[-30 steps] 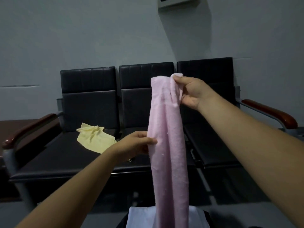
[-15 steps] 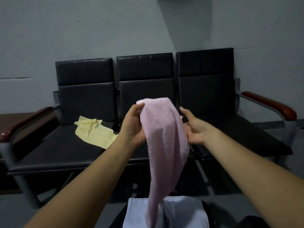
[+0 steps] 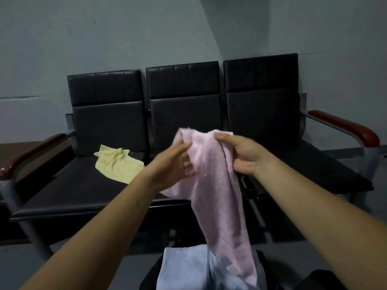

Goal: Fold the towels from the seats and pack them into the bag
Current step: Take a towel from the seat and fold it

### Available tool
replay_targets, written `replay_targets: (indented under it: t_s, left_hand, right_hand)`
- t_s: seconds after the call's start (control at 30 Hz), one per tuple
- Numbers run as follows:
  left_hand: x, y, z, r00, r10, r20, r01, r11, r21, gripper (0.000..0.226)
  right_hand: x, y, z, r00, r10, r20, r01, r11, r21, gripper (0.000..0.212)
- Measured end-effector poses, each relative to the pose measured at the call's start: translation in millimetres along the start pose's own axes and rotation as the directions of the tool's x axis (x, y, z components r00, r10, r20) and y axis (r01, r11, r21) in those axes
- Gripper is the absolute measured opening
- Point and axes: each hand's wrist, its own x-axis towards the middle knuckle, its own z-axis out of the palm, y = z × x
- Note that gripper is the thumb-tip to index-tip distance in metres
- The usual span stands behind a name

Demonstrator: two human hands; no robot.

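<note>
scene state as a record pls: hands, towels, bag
left hand: holds pink towel at its top, blurred
right hand: grips pink towel's top edge, beside left hand
pink towel: hangs from both hands, lower end over bag
yellow towel: crumpled, unfolded, on left seat
blue towel: in bag
bag: black, open, at bottom of view

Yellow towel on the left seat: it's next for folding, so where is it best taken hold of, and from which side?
Pinch the yellow towel at its rear edge, reaching from the front and above. It lies mostly flat on the left seat, but that edge is rumpled and raised, so a grip there should find loose cloth.
</note>
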Motion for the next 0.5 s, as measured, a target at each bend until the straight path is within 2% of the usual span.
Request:
replay_targets:
  t_s: [0.1, 0.2, 0.3, 0.4, 0.5]
  left_hand:
    - [0.2, -15.3, 2.6, 0.997, -0.065, -0.037, 0.071, 0.983, 0.171, 0.054]
    - [1.7, -18.8, 4.9, 0.995, -0.003, -0.096, 0.012, 0.996, 0.092, 0.036]
    - [5.7, -14.6, 3.6, 0.978, 0.09, -0.189, -0.105, 0.992, -0.069, 0.035]
    - [5.8, -10.2, 8.5, 0.964, 0.146, -0.223, -0.155, 0.987, -0.027, 0.024]
    - [3.9, -8.3, 16.8, 0.952, 0.168, -0.256, -0.175, 0.985, -0.002, 0.016]
  right_hand:
    - [2.8, -6.7, 7.5, 0.993, -0.068, -0.096, 0.063, 0.996, -0.061, 0.042]
    - [-1.3, -11.5, 9.9, 0.984, -0.112, -0.141, 0.094, 0.987, -0.131, 0.032]
    - [-3.1, -15.1, 0.3, 0.969, -0.119, -0.218, 0.074, 0.977, -0.201, 0.028]
    - [-3.4, -15.2, -18.3, 0.961, -0.05, -0.273, -0.017, 0.971, -0.24, 0.035]
    - [-1.7, -8.7, -31.1, 0.962, 0.047, -0.268, -0.085, 0.987, -0.133, 0.045]
